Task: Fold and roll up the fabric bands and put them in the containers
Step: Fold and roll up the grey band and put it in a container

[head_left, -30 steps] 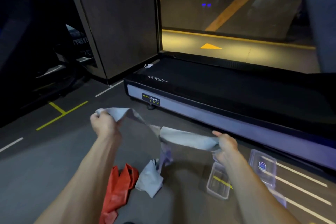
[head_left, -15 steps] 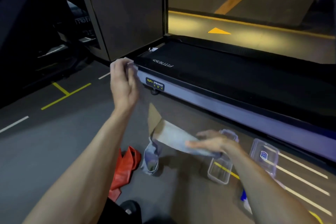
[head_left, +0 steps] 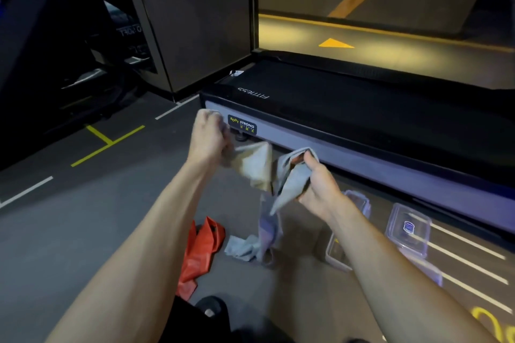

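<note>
Both hands are up in front of the treadmill [head_left: 348,108], and both are on the grey fabric band [head_left: 292,178]. The left hand [head_left: 207,139] has its fingers curled tight round one end of the band, fist raised just in front of the treadmill's "BODY STRONG" label [head_left: 242,126], and a pale fold of the fabric spills out to the right of that fist. The right hand [head_left: 317,184] sits a little lower and close by, thumb up, its grip closed round a bunched length of the same band. Between the two hands the fabric is doubled over and creased, and from the right hand it drops in a twisted tail down to the grey floor [head_left: 83,231], where its loose end lies crumpled. Just left of that crumpled end lies the red fabric band [head_left: 200,250], untouched, in a loose heap on the floor. Under the right forearm sits a clear plastic container [head_left: 335,253], open-topped, partly hidden by the arm. Further right, near the treadmill's side rail, stands a second clear container [head_left: 408,230] with a blue sticker on its lid. Both containers are on the floor, apart from the grey band.
</note>
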Motion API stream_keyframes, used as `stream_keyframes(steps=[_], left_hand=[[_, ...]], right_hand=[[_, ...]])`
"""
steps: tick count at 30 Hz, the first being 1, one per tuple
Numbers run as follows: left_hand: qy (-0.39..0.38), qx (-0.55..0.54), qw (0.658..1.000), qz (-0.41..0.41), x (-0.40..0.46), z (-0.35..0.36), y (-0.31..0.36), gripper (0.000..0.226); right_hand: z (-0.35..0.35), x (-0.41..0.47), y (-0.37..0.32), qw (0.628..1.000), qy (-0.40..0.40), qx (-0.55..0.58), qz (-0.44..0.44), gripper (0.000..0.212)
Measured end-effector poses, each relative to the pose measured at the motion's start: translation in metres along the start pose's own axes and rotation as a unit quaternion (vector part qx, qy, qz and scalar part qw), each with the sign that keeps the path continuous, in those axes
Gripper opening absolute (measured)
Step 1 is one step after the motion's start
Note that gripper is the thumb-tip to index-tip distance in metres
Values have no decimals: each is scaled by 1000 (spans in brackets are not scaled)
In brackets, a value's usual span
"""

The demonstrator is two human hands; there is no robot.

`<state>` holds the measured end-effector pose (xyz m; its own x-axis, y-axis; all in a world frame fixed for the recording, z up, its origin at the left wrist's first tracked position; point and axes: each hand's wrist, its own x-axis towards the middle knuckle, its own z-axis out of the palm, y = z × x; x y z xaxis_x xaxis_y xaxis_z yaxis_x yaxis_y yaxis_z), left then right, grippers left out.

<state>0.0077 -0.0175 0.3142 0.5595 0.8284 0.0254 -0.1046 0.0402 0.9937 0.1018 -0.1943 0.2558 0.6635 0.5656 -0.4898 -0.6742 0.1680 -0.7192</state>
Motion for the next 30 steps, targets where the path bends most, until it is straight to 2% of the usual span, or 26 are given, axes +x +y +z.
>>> stream_keyframes(steps=[1, 2, 4, 5, 6, 8, 9, 11, 12, 13, 14, 15, 16, 17, 19, 20, 21, 22, 23, 25, 28, 30], left_hand=[[-31, 127, 990, 44, -3, -3, -6, 10], [-84, 230, 967, 71, -2, -8, -14, 30], [-222, 384, 892, 92, -3, -15, -26, 73], [-277, 438, 849, 105, -5, -16, -32, 80], [-304, 474, 818, 120, -3, -16, -38, 71], [-300, 527, 787, 112, 2, -17, -48, 34], [-291, 548, 777, 107, 5, -19, -53, 36], [-271, 551, 784, 91, 10, -25, -56, 39], [-250, 526, 808, 86, 14, -28, -57, 37], [-222, 476, 848, 71, 14, -30, -55, 32], [-184, 391, 901, 44, 15, -31, -51, 26], [-129, 285, 950, 4, 14, -28, -45, 20], [-65, 171, 982, -42, 14, -26, -39, 17], [-9, 54, 994, -91, 13, -24, -30, 18], [59, -150, 977, -141, 18, -24, -14, 23], [88, -222, 962, -132, 23, -27, -9, 23], [119, -267, 951, -103, 27, -30, -5, 19], [147, -269, 950, -62, 32, -35, -3, 13], [171, -225, 959, -16, 34, -39, -1, 11], [209, -76, 972, 80, 34, -45, 1, 19], [264, 120, 936, 198, 32, -51, 3, 25], [248, 163, 923, 244, 30, -51, 7, 25]], right_hand=[[4, -1, -2, 1000, 7, 14, 2, 43], [8, -3, -4, 1000, 8, 26, -1, 46], [15, -6, -7, 999, 5, 48, -20, 44], [18, -8, -8, 998, 4, 53, -31, 42], [20, -8, -9, 998, 1, 57, -36, 40], [21, -7, -10, 996, -13, 68, -52, 36], [21, -7, -11, 995, -14, 74, -64, 35], [12, 1, -9, 994, 26, 9, -102, 28], [5, 7, -9, 987, 55, -83, -126, 22], [-1, 9, -9, 965, 70, -203, -149, 19], [-7, 9, -8, 928, 60, -332, -159, 19], [-13, 9, -6, 880, 26, -452, -143, 21], [-17, 9, -3, 823, -19, -559, -96, 24], [-20, 7, 1, 751, -56, -657, -35, 25], [-29, 11, 12, 595, -79, -798, 57, 25], [-34, 13, 16, 549, -61, -830, 75, 24], [-39, 16, 18, 533, -38, -841, 86, 25], [-44, 18, 18, 526, -16, -846, 85, 25], [-46, 18, 16, 524, -6, -847, 87, 25], [-46, 20, 11, 518, 4, -850, 94, 23], [-55, 21, 11, 496, 15, -855, 151, 29], [-69, 17, 18, 506, 23, -839, 201, 21]])
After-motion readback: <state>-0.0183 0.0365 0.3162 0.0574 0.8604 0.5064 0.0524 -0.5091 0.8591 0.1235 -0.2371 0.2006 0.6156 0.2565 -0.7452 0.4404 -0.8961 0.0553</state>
